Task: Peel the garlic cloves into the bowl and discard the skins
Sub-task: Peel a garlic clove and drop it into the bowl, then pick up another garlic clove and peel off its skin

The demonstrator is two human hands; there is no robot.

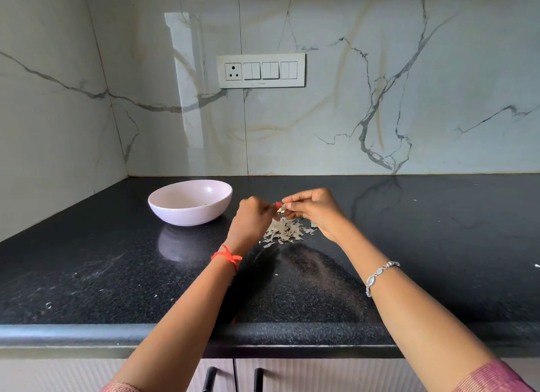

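In the middle of the frame, the left hand (251, 216) and the right hand (312, 213) meet over the shiny black stone counter (438, 245). Both pinch one small pale garlic clove (283, 208) between curled fingertips, so this looks like the peeling step. Right under them lies a heap of thin white papery skins (285, 231). The round pale pink bowl (187, 216) sits left of the hands (something small lies inside, too blurry to name). Next, I think, the bare clove must go left into the bowl, and its skin must drop.

Open countertop (438, 245) right of the skin pile (285, 232); bowl (190, 216) blocks left, wall (350, 114) behind
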